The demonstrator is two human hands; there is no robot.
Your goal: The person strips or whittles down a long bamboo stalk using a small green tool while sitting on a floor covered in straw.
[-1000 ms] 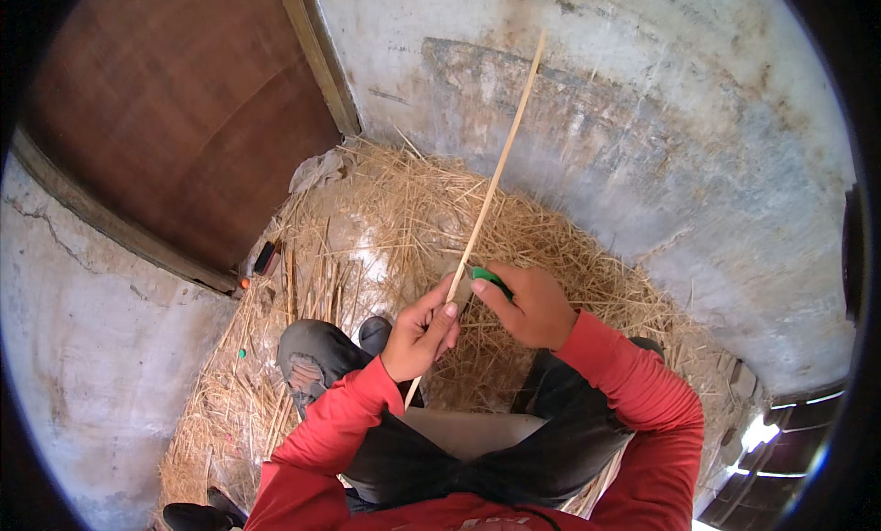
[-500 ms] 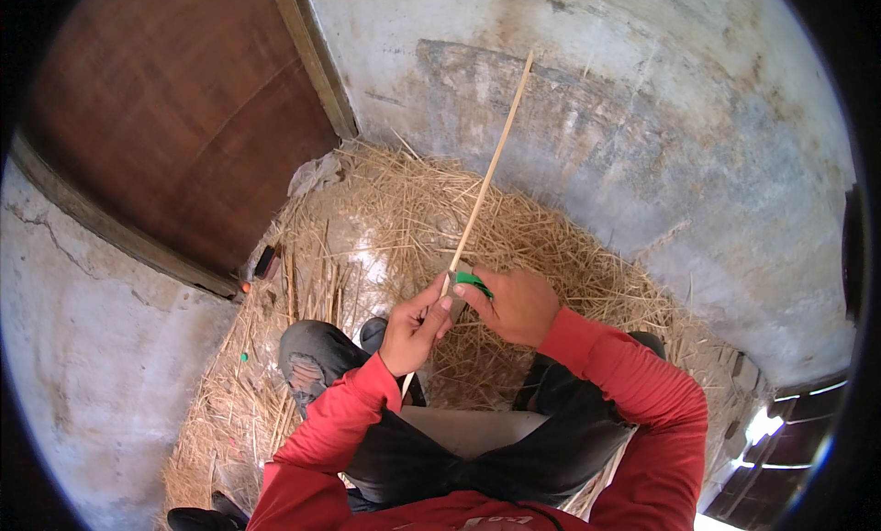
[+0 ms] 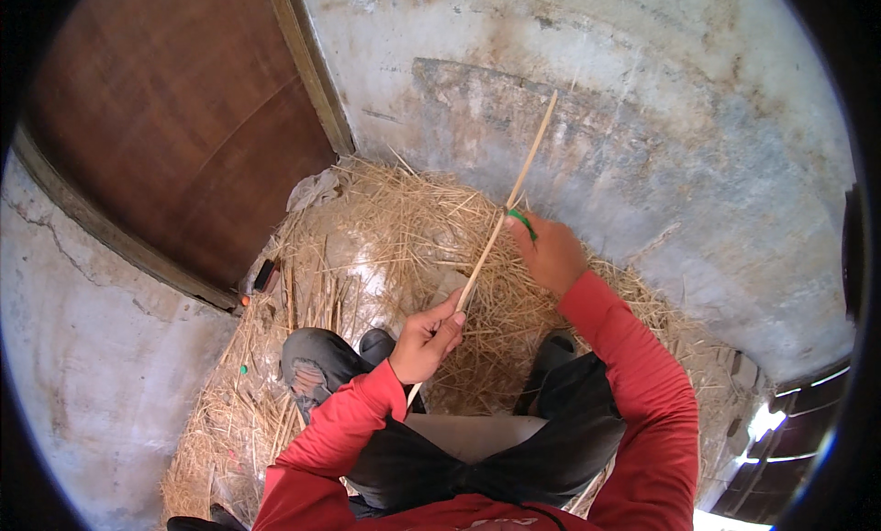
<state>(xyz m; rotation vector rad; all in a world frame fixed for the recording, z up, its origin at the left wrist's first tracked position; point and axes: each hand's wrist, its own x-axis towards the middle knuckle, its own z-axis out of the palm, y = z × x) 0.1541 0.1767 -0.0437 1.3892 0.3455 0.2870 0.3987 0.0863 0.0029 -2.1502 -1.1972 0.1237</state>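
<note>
A long, thin, pale wooden strip [image 3: 484,258] slants up and away from me, its far end before the wall. My left hand [image 3: 425,344] is closed round its lower part, with the near end poking out below the palm. Farther up the strip, my right hand [image 3: 555,256] grips a small green tool [image 3: 522,223] against it. Most of that tool is hidden by the fingers, so its exact kind does not show.
Loose straw [image 3: 385,219] covers much of the floor around my feet. A brown wooden door [image 3: 184,118] stands at the left, and a stained plaster wall [image 3: 642,118] rises ahead. A small dark red object [image 3: 266,276] lies near the door frame.
My right hand has moved up and away along the strip with the green tool, apart from my left hand. The strip's far end has shifted right and lower.
</note>
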